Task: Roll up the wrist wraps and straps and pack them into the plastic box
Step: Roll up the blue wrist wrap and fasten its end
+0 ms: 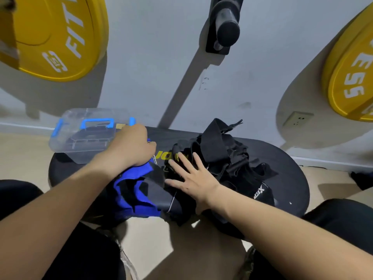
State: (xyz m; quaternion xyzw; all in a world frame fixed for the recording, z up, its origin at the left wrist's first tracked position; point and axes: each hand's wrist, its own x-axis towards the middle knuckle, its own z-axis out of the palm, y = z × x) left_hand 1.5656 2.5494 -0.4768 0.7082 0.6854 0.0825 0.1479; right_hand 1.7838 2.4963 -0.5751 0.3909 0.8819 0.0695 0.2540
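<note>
Fingers (186, 163) flat on black straps (222, 154)

Plastic box (80, 136) left of strap pile (226, 158) on plate (290, 178)

The left yellow plate (60, 37) bears white letters "FIT", the rest cut off, above a white barbell logo. The right yellow plate (351, 77) shows "ESS". A black wrap (260, 191) carries small white lettering, upside down, perhaps "XEP". Yellow letters on the bench (282, 158) are partly hidden; only "JO" reads.
</note>
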